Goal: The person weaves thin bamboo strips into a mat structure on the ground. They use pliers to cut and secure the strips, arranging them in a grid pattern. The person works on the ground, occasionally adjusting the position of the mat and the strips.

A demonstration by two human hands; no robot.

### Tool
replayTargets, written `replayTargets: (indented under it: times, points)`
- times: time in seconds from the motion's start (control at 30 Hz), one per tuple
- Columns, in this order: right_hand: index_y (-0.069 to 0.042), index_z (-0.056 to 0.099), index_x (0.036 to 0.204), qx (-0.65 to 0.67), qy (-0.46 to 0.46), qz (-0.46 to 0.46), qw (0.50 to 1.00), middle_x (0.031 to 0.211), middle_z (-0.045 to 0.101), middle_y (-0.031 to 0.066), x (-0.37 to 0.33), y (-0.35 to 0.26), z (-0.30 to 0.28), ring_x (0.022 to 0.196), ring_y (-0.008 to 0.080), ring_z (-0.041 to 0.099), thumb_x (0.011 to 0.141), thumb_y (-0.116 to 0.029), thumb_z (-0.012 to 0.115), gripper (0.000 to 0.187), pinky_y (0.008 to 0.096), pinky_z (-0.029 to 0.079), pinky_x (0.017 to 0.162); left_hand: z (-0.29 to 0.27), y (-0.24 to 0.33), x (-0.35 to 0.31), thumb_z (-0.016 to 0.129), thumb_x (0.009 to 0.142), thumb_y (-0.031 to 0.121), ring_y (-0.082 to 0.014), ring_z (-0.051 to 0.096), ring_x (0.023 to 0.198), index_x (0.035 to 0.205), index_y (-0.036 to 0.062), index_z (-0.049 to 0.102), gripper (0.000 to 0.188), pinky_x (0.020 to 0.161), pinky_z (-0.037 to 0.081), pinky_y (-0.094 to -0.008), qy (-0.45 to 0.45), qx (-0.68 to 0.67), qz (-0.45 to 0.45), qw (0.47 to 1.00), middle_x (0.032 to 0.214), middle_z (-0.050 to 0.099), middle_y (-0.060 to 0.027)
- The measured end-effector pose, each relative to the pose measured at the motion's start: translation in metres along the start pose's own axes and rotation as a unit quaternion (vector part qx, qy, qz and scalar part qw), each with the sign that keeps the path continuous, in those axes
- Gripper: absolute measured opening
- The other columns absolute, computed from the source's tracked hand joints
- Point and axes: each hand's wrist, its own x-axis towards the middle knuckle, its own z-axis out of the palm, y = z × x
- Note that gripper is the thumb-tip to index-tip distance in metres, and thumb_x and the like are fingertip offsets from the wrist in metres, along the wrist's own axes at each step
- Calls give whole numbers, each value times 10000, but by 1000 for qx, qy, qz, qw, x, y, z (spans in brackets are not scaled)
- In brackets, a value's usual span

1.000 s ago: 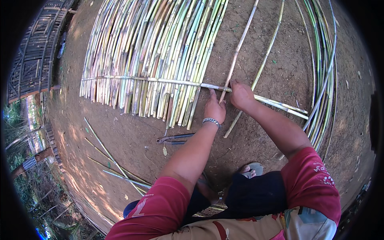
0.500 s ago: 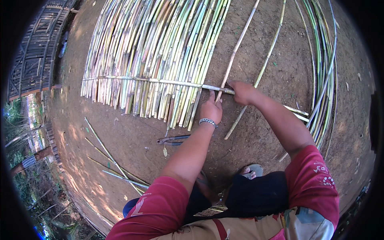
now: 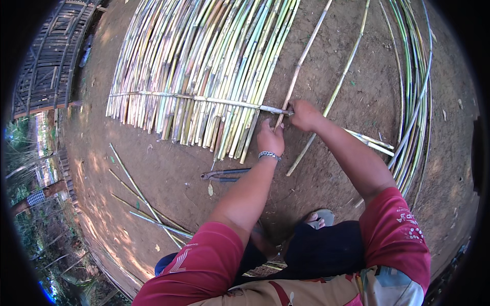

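A row of long bamboo canes (image 3: 204, 66) lies side by side on the ground, with a thinner bamboo crosspiece (image 3: 224, 102) running over their near ends. My left hand (image 3: 270, 139) is closed around the near end of a single brownish cane (image 3: 301, 64), just right of the row. My right hand (image 3: 304, 116) grips where this cane meets the crosspiece's right end; its fingers hide the joint. Another yellow-green cane (image 3: 349, 61) passes behind my right wrist and lies on the dirt. Dark-handled pincers (image 3: 224, 175) rest beside my left forearm.
A bundle of long green canes (image 3: 416, 97) curves along the right side. Short cut pieces (image 3: 380, 145) lie beside it. Several thin canes (image 3: 140, 191) are scattered at lower left. A slatted bamboo structure (image 3: 46, 61) stands at far left. My sandalled foot (image 3: 320, 219) is close below.
My left index finger has drawn back from the crosspiece. The right hand has shifted slightly and now covers the crosspiece's tip. The view has moved a little.
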Motion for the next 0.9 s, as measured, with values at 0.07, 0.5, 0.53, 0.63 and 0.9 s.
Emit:
replayTargets:
  times: [0.07, 0.5, 0.53, 0.63, 0.9]
  points:
    - [63, 649, 1015, 20, -6, 9, 1000, 1020, 674, 303, 1, -3, 3, 1008, 445, 664, 752, -115, 641, 318, 479, 524, 920, -8, -2, 6, 700, 920, 238, -343, 717, 804, 1274, -34, 569, 465, 777, 536, -435, -22, 18, -3, 1000, 820, 735, -179]
    - [78, 611, 1114, -21, 4, 0, 1000, 1200, 621, 298, -2, -9, 8, 1148, 428, 618, 774, -96, 623, 382, 480, 510, 967, -59, 38, -16, 821, 771, 367, -395, 192, 1504, 1519, 48, 339, 945, 1162, 190, -629, 12, 300, 15, 954, 1647, 162, -226]
    - [79, 617, 1108, -28, 5, -7, 1000, 1191, 628, 299, -2, -14, 8, 1137, 426, 626, 775, -96, 623, 376, 479, 515, 959, -59, 30, -12, 827, 755, 402, -388, 135, 1525, 1540, 47, 310, 1005, 1175, 132, -647, -2, 306, -4, 952, 1656, 143, -222]
    - [83, 642, 1073, -42, 5, -9, 999, 1147, 650, 302, 0, -17, 7, 1097, 419, 650, 777, -93, 619, 345, 474, 532, 931, -65, 22, -6, 821, 738, 477, -379, 41, 1554, 1583, 45, 236, 1115, 1201, 55, -648, -55, 324, -23, 944, 1674, 97, -215]
    - [88, 705, 921, -26, 14, 0, 1000, 1007, 695, 293, 11, -15, 13, 1012, 420, 684, 778, -65, 604, 233, 456, 549, 889, -82, 31, 1, 797, 754, 527, -368, 63, 1555, 1590, 52, 254, 1104, 1203, 102, -649, -109, 359, 5, 927, 1682, 127, -172]
